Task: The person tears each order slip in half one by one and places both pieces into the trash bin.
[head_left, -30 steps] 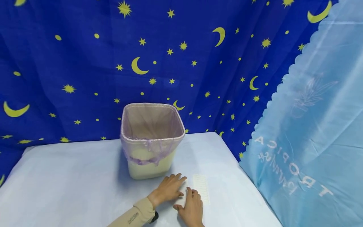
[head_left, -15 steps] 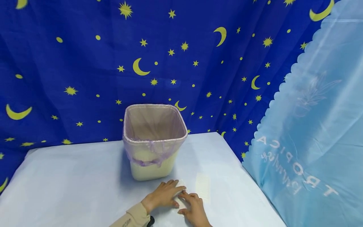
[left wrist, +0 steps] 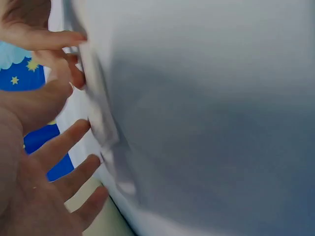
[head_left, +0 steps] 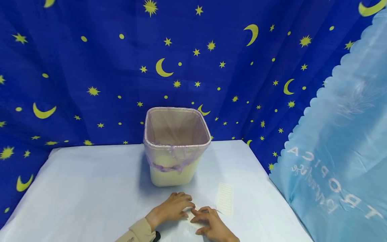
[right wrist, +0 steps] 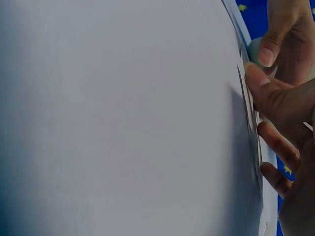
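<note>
In the head view, both hands meet over a small white sheet lying on the table in front of the bin. My left hand comes from the left, its fingers over the sheet's far side. The left wrist view shows its fingers spread and fairly straight, tips at the edge of the white piece. My right hand has bent fingers and pinches near the sheet's edge, its tips close to the left fingertips. In the right wrist view, the right thumb lies along the piece. The hands cover much of it.
A cream bin with a purple translucent liner stands behind the hands. A second white rectangular sheet with faint lines lies to their right. White cloth covers the table. Blue star curtain and light-blue curtain hang around.
Both hands have drawn closer together over the white sheet, and the right fingers have bent. The sheet shows less between them now. The whole head view has shifted a little.
</note>
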Available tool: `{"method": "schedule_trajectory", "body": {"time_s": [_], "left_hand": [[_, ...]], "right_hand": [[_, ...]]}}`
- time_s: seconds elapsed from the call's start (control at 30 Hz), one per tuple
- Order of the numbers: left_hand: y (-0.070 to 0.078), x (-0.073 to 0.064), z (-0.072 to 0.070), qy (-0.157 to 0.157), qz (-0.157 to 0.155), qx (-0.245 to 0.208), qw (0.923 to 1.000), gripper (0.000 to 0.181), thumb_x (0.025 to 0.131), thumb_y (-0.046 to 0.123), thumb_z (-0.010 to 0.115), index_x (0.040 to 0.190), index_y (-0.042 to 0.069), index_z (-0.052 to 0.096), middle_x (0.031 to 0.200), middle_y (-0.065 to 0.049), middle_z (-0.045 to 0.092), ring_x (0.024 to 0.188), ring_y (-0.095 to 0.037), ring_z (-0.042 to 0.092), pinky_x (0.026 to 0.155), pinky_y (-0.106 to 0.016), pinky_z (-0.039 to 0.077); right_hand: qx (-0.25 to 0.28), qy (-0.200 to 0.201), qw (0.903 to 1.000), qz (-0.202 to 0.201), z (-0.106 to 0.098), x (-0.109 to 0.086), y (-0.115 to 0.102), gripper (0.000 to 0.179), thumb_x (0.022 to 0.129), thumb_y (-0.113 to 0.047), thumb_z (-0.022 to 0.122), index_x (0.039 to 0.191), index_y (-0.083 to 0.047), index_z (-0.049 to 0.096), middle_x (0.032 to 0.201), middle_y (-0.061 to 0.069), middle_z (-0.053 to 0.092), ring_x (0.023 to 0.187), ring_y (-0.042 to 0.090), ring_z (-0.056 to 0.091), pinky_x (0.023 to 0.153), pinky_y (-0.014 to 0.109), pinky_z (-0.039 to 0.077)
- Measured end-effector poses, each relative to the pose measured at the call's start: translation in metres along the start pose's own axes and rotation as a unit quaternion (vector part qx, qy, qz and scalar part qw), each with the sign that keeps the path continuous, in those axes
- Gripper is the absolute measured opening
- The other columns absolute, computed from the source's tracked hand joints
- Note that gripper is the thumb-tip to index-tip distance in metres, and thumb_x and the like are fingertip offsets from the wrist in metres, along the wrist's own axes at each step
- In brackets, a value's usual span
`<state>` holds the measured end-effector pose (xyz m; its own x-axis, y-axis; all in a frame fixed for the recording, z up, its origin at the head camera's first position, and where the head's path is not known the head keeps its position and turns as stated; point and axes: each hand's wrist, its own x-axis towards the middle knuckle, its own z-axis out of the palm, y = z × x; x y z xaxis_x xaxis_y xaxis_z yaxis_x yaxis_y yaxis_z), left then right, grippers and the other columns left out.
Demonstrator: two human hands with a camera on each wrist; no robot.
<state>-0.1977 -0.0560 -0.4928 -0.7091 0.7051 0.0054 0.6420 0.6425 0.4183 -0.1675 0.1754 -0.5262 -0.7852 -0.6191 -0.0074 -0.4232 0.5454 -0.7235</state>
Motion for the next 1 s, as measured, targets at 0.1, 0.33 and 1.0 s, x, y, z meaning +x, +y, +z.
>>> {"method": "schedule_trajectory", "body": {"time_s": [0.1,0.33,1.0], "left_hand": [[-0.001,0.001,0.000,0.020,-0.003,-0.001,0.9998,0.041,0.082,0.029,0.074,0.122,0.023,0.066,0.115,0.007,0.058,0.111,-0.014,0.053,0.099,-0.045,0.043],[-0.002,-0.002,-0.005,0.008,-0.043,0.016,0.9989,0.055,0.066,0.035,0.082,0.117,0.023,0.066,0.104,0.009,0.052,0.098,-0.012,0.050,0.085,-0.037,0.045],[-0.030,-0.040,-0.010,0.006,-0.061,-0.019,0.9979,0.019,0.087,0.023,0.070,0.103,0.015,0.063,0.097,0.003,0.069,0.087,-0.016,0.066,0.076,-0.043,0.052]], "right_hand": [[-0.005,-0.012,0.9999,-0.008,-0.003,0.001,0.000,0.031,0.084,-0.030,0.071,0.114,-0.024,0.070,0.139,-0.005,0.057,0.123,0.015,0.042,0.092,0.082,0.021],[-0.081,-0.012,0.9945,-0.065,-0.001,0.010,-0.002,0.027,0.088,-0.020,0.066,0.114,-0.025,0.070,0.136,-0.006,0.060,0.121,0.013,0.048,0.099,0.047,0.040],[-0.079,0.097,0.9875,-0.097,0.009,0.055,-0.031,0.024,0.080,-0.012,0.076,0.104,-0.016,0.073,0.117,-0.003,0.070,0.108,0.013,0.059,0.094,0.036,0.046]]}}
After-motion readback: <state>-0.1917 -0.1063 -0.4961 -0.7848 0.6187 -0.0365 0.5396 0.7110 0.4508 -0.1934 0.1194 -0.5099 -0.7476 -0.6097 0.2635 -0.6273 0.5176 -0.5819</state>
